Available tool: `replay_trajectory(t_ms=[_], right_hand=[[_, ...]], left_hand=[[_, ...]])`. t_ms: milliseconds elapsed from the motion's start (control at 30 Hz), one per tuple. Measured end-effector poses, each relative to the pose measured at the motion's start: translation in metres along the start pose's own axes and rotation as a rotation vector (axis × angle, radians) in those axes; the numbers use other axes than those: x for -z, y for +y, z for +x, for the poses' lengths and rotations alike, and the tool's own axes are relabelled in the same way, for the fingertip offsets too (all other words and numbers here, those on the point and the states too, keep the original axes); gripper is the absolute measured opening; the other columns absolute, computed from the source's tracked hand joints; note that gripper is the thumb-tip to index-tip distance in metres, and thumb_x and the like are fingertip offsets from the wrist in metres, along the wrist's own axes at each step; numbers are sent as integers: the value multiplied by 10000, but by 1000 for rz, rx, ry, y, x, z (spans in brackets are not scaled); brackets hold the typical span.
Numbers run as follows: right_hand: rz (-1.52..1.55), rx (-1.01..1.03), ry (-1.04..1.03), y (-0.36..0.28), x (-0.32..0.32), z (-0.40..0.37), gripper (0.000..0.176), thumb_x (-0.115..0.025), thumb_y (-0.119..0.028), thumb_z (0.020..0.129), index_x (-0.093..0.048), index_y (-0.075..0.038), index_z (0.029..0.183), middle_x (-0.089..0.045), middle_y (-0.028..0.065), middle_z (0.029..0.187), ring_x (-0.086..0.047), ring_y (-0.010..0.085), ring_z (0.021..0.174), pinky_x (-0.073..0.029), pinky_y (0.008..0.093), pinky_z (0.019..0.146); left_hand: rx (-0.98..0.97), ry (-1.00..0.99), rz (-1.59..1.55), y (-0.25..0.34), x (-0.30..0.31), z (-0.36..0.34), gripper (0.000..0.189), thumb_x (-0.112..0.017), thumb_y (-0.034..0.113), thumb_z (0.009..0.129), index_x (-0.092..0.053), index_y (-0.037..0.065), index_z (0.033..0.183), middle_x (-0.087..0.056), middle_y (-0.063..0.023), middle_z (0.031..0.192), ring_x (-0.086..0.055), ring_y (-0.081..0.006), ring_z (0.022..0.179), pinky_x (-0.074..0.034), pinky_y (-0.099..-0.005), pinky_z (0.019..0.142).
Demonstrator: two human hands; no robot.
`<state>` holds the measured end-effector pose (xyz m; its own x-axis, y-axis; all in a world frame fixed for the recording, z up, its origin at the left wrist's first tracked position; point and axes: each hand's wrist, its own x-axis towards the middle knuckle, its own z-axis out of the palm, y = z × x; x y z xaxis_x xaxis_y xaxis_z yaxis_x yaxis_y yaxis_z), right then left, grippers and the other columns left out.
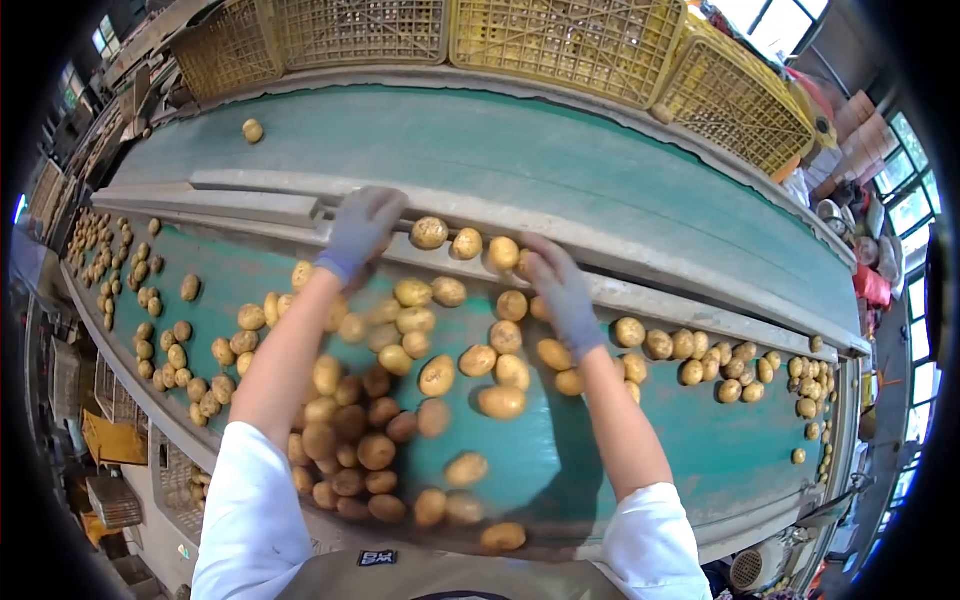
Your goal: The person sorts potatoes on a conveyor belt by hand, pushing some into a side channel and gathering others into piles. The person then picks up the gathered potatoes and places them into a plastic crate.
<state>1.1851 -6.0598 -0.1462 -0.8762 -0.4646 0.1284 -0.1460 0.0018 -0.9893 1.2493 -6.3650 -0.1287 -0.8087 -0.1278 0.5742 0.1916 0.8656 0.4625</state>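
My left hand [362,232], in a grey-blue glove, is at the pale divider between two green belts. Its fingers are slightly blurred and stretched out, with no potato visible in them. To its right, a potato [429,233], another potato [467,244] and a third potato [503,253] sit in a row along the divider. My right hand [562,292], also gloved, is at the right end of this row. Its fingers extend over a partly hidden potato [523,264], seemingly touching it. Between my forearms, many loose potatoes [437,375] lie on the near belt; several are motion-blurred.
Yellow plastic crates [560,45] line the far side beyond the far green belt [400,125], which carries a couple of potatoes [253,131]. More potatoes lie at the left [190,287] and right [740,370] of the near belt. A motor [755,566] sits at lower right.
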Motion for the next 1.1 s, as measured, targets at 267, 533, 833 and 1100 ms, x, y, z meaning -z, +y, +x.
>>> replay_trajectory(t_ms=[267, 533, 833, 1100], right_hand=[[299, -13, -65, 2, -77, 23, 341, -599, -222, 986, -616, -13, 1255, -636, 3, 1080, -565, 89, 932, -480, 247, 848], [37, -33, -292, -60, -89, -68, 317, -589, -122, 954, -640, -42, 1256, -636, 78, 1266, -580, 168, 1181, -448, 312, 1027], [144, -198, 244, -11, -75, -266, 568, -536, -223, 982, -368, 21, 1466, -380, 145, 1517, -336, 267, 1424, -243, 397, 1179], [87, -116, 219, -16, -241, -197, 582, -525, -78, 980, -301, -60, 1516, -441, 113, 1396, -444, 223, 1270, -395, 342, 1047]], left_hand=[[452, -373, -676, -18, 43, -10, 252, -556, 213, 907, -689, 12, 836, -651, -113, 881, -599, -270, 902, -468, -379, 821], [201, -551, -206, -20, 77, -50, 177, -600, 198, 923, -652, 32, 958, -652, -100, 889, -617, -288, 906, -494, -349, 829], [-504, -698, -325, 109, 69, -199, 499, -700, 392, 813, -610, 94, 1203, -548, -153, 1308, -467, -364, 1287, -329, -598, 1088], [-446, -823, 42, 40, 129, -219, 481, -697, 404, 728, -641, 133, 1121, -541, -129, 1201, -464, -389, 1232, -294, -646, 1079]])
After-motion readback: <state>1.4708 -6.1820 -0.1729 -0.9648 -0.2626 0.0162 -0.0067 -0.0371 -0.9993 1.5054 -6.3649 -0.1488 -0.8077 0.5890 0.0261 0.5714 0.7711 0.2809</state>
